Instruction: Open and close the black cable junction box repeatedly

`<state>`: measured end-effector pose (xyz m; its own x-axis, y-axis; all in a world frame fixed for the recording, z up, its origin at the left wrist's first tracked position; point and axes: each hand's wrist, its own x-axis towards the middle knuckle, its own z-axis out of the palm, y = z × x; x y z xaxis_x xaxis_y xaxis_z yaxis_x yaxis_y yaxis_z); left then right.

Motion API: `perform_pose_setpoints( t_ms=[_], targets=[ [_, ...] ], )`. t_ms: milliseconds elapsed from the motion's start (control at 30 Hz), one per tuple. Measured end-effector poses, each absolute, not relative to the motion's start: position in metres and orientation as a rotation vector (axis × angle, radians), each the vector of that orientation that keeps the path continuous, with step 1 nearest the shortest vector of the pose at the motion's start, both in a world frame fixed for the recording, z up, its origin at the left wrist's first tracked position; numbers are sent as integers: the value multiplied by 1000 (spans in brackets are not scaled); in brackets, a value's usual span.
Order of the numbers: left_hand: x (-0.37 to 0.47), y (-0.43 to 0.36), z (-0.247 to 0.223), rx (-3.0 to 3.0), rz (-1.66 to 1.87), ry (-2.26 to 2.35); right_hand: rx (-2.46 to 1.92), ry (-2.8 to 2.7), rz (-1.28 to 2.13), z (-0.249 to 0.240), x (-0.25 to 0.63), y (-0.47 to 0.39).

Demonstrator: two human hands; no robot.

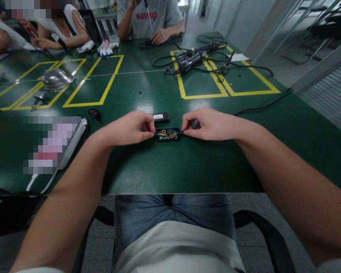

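An open black plastic case [168, 140] lies on the green table in front of me, a circuit board [164, 137] with copper-wound coils and coloured wires showing inside. At its left end my left hand [135, 128] is closed, thumb and forefinger pinching where a cable enters; the fingertips hide most of that spot. My right hand [203, 124] pinches a short dark bit of cable at the opposite end. Just behind the case rests its black cover [161, 117] with a white label, partly hidden by my left fingers.
A phone [71, 146] with a white cable lies left, near a round black plug [94, 113]. Farther back are a metal bowl [57, 79], yellow tape outlines [83, 104] and black tools with tangled cords [191, 60]. People sit across the table; one holds a screwdriver-like rod [149, 19].
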<state>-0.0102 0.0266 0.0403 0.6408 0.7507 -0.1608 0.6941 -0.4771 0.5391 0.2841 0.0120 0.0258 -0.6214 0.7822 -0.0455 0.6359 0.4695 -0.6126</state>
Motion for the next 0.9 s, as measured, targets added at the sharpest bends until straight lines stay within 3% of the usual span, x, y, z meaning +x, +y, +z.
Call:
perform_pose_setpoints(
  t_ms=[900],
  targets=[
    [-13,28,41,2235,135,1139,-1255,-2435,917,25,280,11]
  ],
)
